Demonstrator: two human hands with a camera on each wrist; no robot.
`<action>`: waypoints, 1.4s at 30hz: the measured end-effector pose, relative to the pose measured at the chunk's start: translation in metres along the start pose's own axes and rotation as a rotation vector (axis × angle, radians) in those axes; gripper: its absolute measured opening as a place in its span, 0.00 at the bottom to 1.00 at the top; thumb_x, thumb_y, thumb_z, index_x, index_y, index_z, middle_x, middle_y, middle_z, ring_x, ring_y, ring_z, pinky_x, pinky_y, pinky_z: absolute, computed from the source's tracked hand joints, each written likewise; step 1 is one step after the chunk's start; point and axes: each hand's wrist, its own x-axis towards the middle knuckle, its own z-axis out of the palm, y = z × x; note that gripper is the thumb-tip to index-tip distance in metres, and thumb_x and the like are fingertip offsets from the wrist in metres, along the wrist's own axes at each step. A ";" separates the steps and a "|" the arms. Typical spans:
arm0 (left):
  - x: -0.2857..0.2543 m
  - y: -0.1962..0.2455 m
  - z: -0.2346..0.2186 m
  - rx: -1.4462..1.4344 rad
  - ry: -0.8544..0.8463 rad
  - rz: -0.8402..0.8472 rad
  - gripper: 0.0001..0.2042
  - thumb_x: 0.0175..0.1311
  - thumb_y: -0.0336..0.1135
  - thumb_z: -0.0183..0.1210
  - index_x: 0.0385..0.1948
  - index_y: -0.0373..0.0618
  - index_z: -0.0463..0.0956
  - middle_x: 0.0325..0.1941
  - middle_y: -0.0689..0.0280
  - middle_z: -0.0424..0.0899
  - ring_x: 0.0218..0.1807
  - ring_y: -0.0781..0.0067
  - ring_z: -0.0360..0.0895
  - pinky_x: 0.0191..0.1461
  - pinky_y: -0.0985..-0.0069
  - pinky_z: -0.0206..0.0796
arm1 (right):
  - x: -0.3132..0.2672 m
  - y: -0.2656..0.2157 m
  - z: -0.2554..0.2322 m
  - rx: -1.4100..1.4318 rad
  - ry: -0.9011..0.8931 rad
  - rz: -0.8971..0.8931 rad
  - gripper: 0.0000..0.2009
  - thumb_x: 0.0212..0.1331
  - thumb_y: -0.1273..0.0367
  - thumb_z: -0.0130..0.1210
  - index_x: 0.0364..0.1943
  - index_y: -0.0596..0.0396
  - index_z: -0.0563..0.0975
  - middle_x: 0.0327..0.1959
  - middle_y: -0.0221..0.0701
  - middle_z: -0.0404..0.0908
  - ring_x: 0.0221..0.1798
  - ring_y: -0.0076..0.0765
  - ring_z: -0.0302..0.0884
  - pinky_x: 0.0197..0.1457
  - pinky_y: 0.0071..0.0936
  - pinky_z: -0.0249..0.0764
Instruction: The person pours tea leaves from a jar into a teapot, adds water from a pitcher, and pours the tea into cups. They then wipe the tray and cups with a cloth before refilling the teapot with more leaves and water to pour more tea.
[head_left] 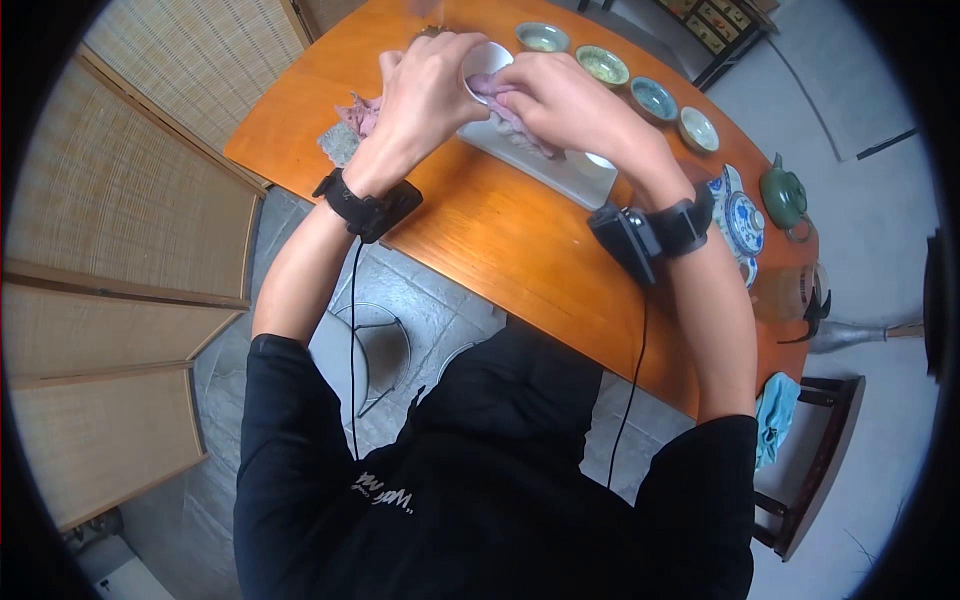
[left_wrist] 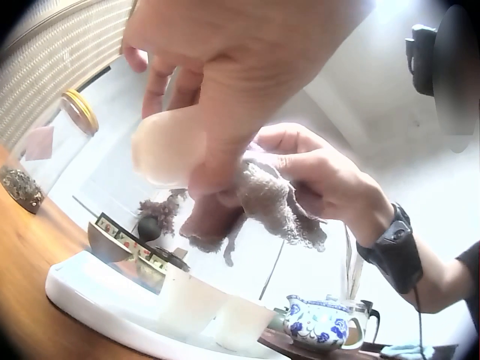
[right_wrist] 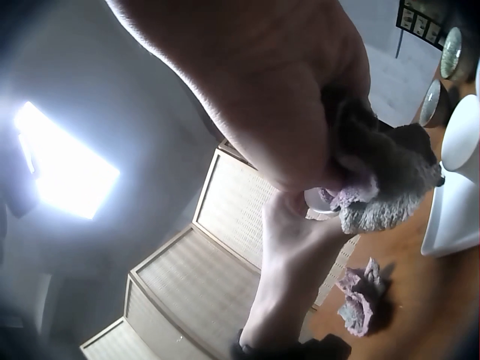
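My left hand [head_left: 428, 95] grips a white cup [head_left: 488, 62] by its side, tilted above the white tray [head_left: 545, 165]. In the left wrist view the same cup [left_wrist: 171, 146] sits between thumb and fingers. My right hand [head_left: 570, 105] pinches a pink and grey cloth [head_left: 510, 115] and presses part of it at the cup's mouth. The rest of the cloth [right_wrist: 382, 191] hangs below the right hand in the right wrist view. White cups [left_wrist: 191, 300] stand on the tray beneath.
Several bowls [head_left: 654, 99] line the table's far edge. A blue-and-white teapot [head_left: 743, 222], green teapot [head_left: 785, 195] and glass pitcher [head_left: 790, 290] are at the right. Another crumpled cloth [right_wrist: 360, 296] lies at the left; a lidded jar [left_wrist: 52, 150] stands nearby.
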 end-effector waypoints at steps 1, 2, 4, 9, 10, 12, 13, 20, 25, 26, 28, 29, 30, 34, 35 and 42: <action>-0.002 0.000 0.001 0.021 0.005 0.008 0.31 0.39 0.37 0.72 0.53 0.51 0.75 0.49 0.63 0.81 0.53 0.61 0.75 0.54 0.62 0.58 | -0.009 -0.014 -0.006 0.076 -0.036 0.085 0.09 0.56 0.75 0.47 0.30 0.68 0.79 0.15 0.45 0.76 0.16 0.40 0.78 0.26 0.34 0.75; -0.001 0.000 0.000 0.043 0.013 0.017 0.32 0.39 0.37 0.72 0.54 0.52 0.74 0.49 0.65 0.81 0.54 0.62 0.74 0.54 0.62 0.56 | -0.018 -0.026 -0.009 0.150 -0.071 0.168 0.10 0.56 0.75 0.47 0.30 0.67 0.79 0.16 0.45 0.77 0.17 0.40 0.78 0.27 0.34 0.75; 0.004 -0.011 -0.001 0.131 0.089 0.067 0.30 0.40 0.38 0.72 0.51 0.52 0.75 0.45 0.67 0.81 0.50 0.64 0.75 0.51 0.63 0.56 | -0.039 -0.021 0.005 0.042 0.065 0.012 0.10 0.55 0.74 0.48 0.33 0.66 0.80 0.23 0.48 0.79 0.26 0.47 0.81 0.35 0.37 0.76; 0.012 -0.013 0.001 0.113 0.072 0.127 0.29 0.40 0.38 0.72 0.51 0.50 0.75 0.45 0.65 0.81 0.50 0.62 0.75 0.51 0.62 0.58 | -0.097 -0.043 0.024 0.026 0.173 0.095 0.08 0.56 0.76 0.50 0.35 0.61 0.81 0.30 0.46 0.74 0.39 0.54 0.73 0.45 0.43 0.70; 0.013 -0.012 0.004 0.061 0.034 0.115 0.30 0.40 0.38 0.72 0.52 0.48 0.74 0.46 0.62 0.81 0.50 0.60 0.76 0.52 0.62 0.61 | -0.104 -0.044 0.027 -0.001 0.212 0.113 0.08 0.56 0.76 0.50 0.36 0.61 0.80 0.31 0.46 0.74 0.39 0.54 0.73 0.45 0.43 0.70; 0.013 -0.011 0.013 -0.113 -0.091 0.030 0.31 0.41 0.39 0.71 0.52 0.43 0.74 0.47 0.57 0.82 0.50 0.57 0.78 0.53 0.63 0.66 | -0.121 -0.046 0.033 -0.053 0.284 0.156 0.08 0.56 0.78 0.50 0.37 0.60 0.80 0.31 0.45 0.73 0.40 0.53 0.73 0.45 0.44 0.70; 0.014 -0.012 0.018 -0.234 -0.172 -0.043 0.30 0.41 0.40 0.71 0.51 0.40 0.75 0.46 0.55 0.82 0.49 0.56 0.79 0.52 0.64 0.68 | -0.131 -0.050 0.031 -0.098 0.218 0.213 0.10 0.54 0.79 0.51 0.40 0.59 0.79 0.35 0.45 0.73 0.41 0.52 0.73 0.45 0.45 0.70; 0.016 -0.019 0.058 -0.252 -0.461 -0.113 0.28 0.42 0.38 0.68 0.47 0.33 0.75 0.41 0.51 0.83 0.43 0.58 0.81 0.50 0.69 0.72 | -0.204 -0.056 0.062 -0.275 0.133 0.341 0.17 0.51 0.78 0.54 0.48 0.57 0.79 0.40 0.42 0.71 0.45 0.49 0.73 0.47 0.41 0.73; 0.021 -0.024 0.061 -0.260 -0.512 -0.119 0.29 0.42 0.37 0.68 0.49 0.33 0.74 0.41 0.50 0.83 0.43 0.58 0.82 0.50 0.69 0.72 | -0.221 -0.059 0.083 -0.232 0.199 0.384 0.18 0.50 0.76 0.56 0.49 0.60 0.79 0.41 0.41 0.71 0.46 0.46 0.72 0.48 0.38 0.73; 0.020 -0.023 0.062 -0.247 -0.503 -0.120 0.29 0.42 0.37 0.68 0.50 0.33 0.74 0.41 0.50 0.83 0.44 0.59 0.82 0.50 0.69 0.72 | -0.222 -0.059 0.085 -0.230 0.211 0.389 0.18 0.50 0.76 0.56 0.48 0.61 0.79 0.40 0.41 0.71 0.45 0.45 0.72 0.48 0.38 0.73; 0.022 -0.023 0.060 -0.234 -0.546 -0.151 0.30 0.42 0.37 0.68 0.51 0.33 0.74 0.42 0.51 0.83 0.44 0.59 0.82 0.51 0.70 0.72 | -0.221 -0.059 0.086 -0.227 0.236 0.390 0.17 0.50 0.76 0.56 0.47 0.63 0.79 0.40 0.41 0.70 0.45 0.45 0.72 0.48 0.38 0.73; 0.024 -0.022 0.059 -0.226 -0.564 -0.164 0.30 0.42 0.37 0.68 0.51 0.34 0.74 0.42 0.51 0.84 0.45 0.60 0.82 0.51 0.70 0.72 | -0.220 -0.060 0.086 -0.225 0.243 0.393 0.17 0.51 0.76 0.56 0.47 0.63 0.79 0.40 0.41 0.70 0.45 0.45 0.72 0.48 0.38 0.73; 0.024 -0.024 0.062 -0.208 -0.555 -0.141 0.30 0.43 0.37 0.68 0.52 0.33 0.74 0.43 0.51 0.83 0.45 0.60 0.82 0.51 0.70 0.71 | -0.221 -0.062 0.087 -0.213 0.259 0.404 0.16 0.51 0.75 0.56 0.47 0.63 0.79 0.40 0.41 0.70 0.45 0.45 0.72 0.48 0.38 0.73; 0.017 -0.034 0.067 -0.202 -0.491 -0.125 0.35 0.41 0.40 0.69 0.56 0.33 0.71 0.50 0.47 0.80 0.53 0.55 0.78 0.57 0.68 0.69 | -0.222 -0.060 0.084 -0.148 0.281 0.403 0.15 0.52 0.77 0.55 0.45 0.64 0.79 0.39 0.42 0.70 0.44 0.46 0.73 0.47 0.38 0.73; 0.015 -0.032 0.066 -0.207 -0.475 -0.133 0.37 0.41 0.41 0.70 0.57 0.32 0.70 0.53 0.45 0.79 0.56 0.53 0.77 0.59 0.66 0.67 | -0.223 -0.058 0.083 -0.083 0.279 0.411 0.15 0.52 0.77 0.55 0.45 0.64 0.79 0.39 0.42 0.70 0.44 0.47 0.73 0.47 0.39 0.73; -0.049 0.030 -0.003 -0.183 -0.185 -0.063 0.20 0.53 0.33 0.63 0.49 0.39 0.75 0.49 0.55 0.81 0.52 0.59 0.77 0.52 0.69 0.67 | -0.224 -0.045 0.059 0.037 0.460 0.462 0.14 0.52 0.82 0.52 0.45 0.64 0.78 0.34 0.44 0.72 0.39 0.50 0.74 0.42 0.36 0.70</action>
